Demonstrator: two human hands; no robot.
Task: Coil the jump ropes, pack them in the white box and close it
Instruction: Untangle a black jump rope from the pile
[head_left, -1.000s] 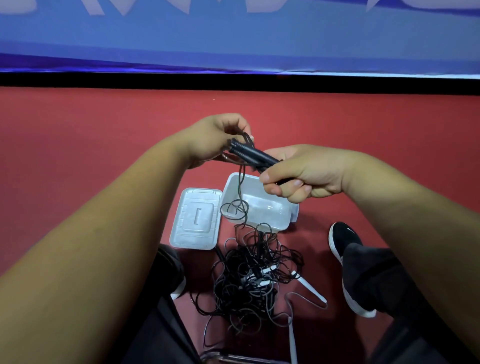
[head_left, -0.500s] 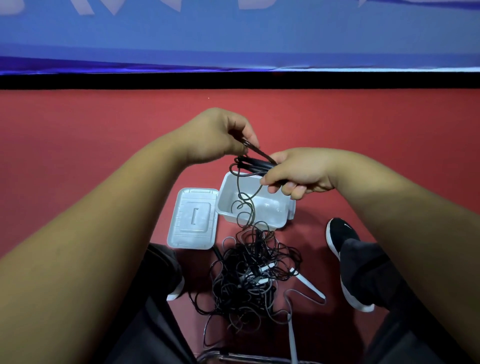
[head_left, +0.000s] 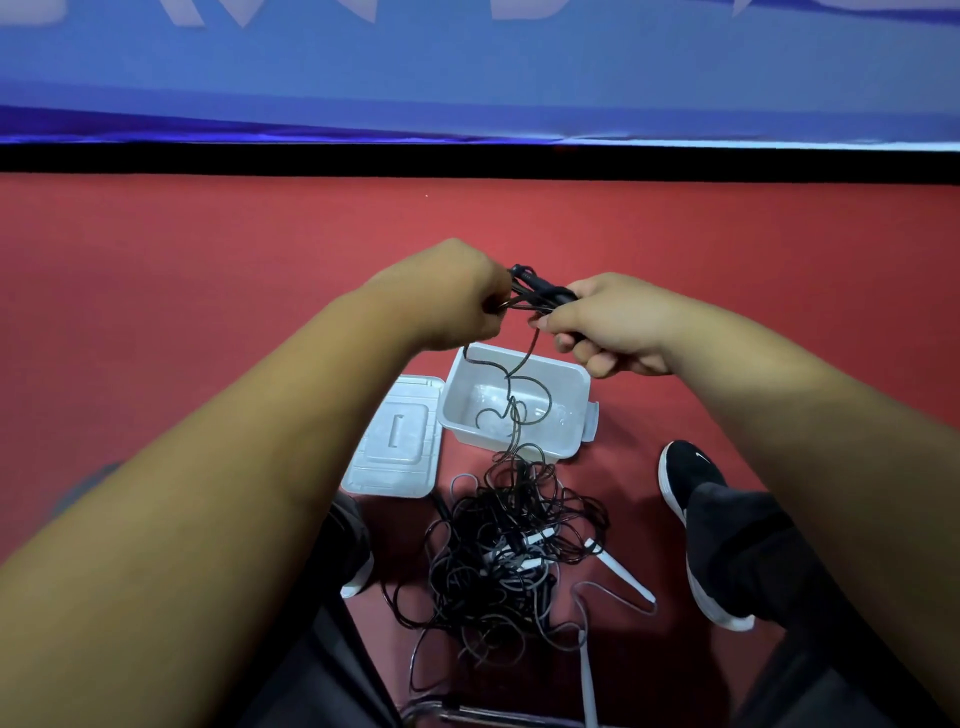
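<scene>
Gripping the black handles (head_left: 540, 288) of one jump rope, the right hand (head_left: 613, 325) has its fingers curled round them, up in the air above the far side of the white box (head_left: 584, 375). Right beside it, the left hand (head_left: 457, 296) is clenched on loops of the black cord (head_left: 524, 358), drawn in close against those handles. The two hands are almost touching!

Down from them drops the cord in a loose, wavy line, passing across the open box. Whether it touches the bottom cannot be told. It runs on over the near wall and into the tangle of ropes (head_left: 509, 545) heaped on the red floor (head_left: 208, 260), between the person's feet.

The box sits upright on the floor, with its lid (head_left: 395, 441) lying flat just beside it on the left, top side up. A white handle (head_left: 621, 571) pokes out of the right side of the tangle, pale cord trailing from it toward the bottom edge.

A black shoe (head_left: 691, 483) is planted to the right of the heap, near the box. A blue banner (head_left: 467, 67) runs along the far side, beyond the floor
</scene>
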